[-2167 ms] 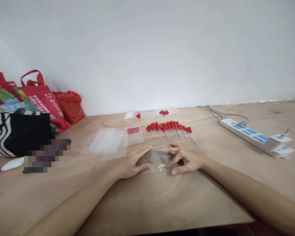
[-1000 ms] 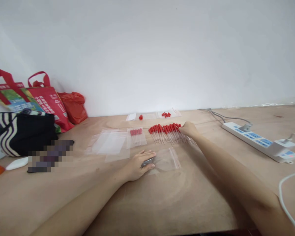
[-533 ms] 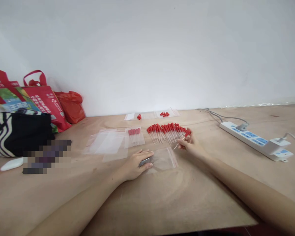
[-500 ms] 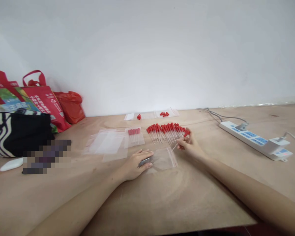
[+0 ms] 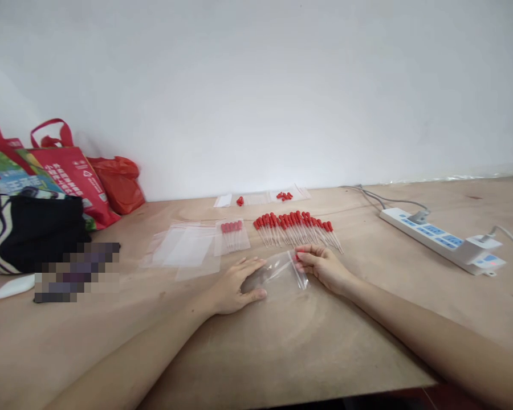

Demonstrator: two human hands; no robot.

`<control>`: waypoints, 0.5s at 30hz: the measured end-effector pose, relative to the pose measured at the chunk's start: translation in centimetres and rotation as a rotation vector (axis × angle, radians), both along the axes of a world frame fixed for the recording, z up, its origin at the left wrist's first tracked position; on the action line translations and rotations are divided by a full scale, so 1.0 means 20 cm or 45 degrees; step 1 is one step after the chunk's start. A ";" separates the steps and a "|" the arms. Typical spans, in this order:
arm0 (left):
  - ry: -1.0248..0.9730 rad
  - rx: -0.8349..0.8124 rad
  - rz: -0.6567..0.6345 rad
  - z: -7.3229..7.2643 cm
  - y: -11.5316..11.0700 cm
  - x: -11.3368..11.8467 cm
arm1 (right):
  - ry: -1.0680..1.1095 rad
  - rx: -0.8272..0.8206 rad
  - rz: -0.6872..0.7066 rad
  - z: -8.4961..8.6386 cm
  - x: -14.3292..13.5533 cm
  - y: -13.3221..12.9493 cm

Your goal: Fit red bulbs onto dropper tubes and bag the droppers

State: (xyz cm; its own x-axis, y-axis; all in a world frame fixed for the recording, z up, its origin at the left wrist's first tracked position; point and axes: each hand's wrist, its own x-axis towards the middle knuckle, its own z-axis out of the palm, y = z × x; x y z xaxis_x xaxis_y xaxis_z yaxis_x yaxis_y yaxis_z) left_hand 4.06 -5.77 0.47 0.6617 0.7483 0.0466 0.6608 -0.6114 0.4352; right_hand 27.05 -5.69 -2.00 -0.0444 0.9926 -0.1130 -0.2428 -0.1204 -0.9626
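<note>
My left hand (image 5: 239, 285) lies on the table with thumb and fingers spread, touching the closed end of a clear zip bag (image 5: 277, 273). At the bag's right end, my right hand (image 5: 318, 265) pinches the red bulb of a dropper (image 5: 298, 256); its clear stem reaches left at the bag's mouth. Whether the stem is fully inside cannot be made out. Behind the hands lies a row of red-bulbed droppers (image 5: 303, 225). A bag holding several droppers (image 5: 231, 236) lies left of that row, beside flat bags (image 5: 188, 247).
Small bags with red bulbs (image 5: 284, 196) lie near the wall. On the right is a white power strip (image 5: 436, 236) with plugs and cables. Red shopping bags (image 5: 74, 176), a black cloth bag (image 5: 47, 228) and a blurred dark object (image 5: 81, 273) stand or lie at left.
My right hand has moved left and nearer from the dropper row to the bag's mouth, bringing a dropper. The dark object seen between my left thumb and fingers no longer shows.
</note>
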 end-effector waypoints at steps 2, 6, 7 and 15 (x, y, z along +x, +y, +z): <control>0.015 0.003 -0.011 0.00 0.00 0.00 | -0.105 0.063 -0.018 0.00 0.00 -0.01; 0.018 0.025 -0.013 0.00 0.00 0.00 | -0.300 0.133 0.085 0.01 -0.01 -0.02; 0.014 0.027 -0.009 0.00 0.00 0.01 | -0.320 0.134 0.105 0.02 -0.01 -0.02; 0.021 0.023 0.030 0.00 0.00 0.01 | -0.591 0.251 0.404 0.00 0.00 -0.03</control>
State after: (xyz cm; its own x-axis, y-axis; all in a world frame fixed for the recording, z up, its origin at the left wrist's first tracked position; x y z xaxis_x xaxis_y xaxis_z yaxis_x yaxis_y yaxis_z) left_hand 4.19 -5.85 0.44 0.6448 0.7628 0.0491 0.6822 -0.6033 0.4132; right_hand 27.04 -6.26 -1.91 -0.3322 0.9432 -0.0062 0.2270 0.0735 -0.9711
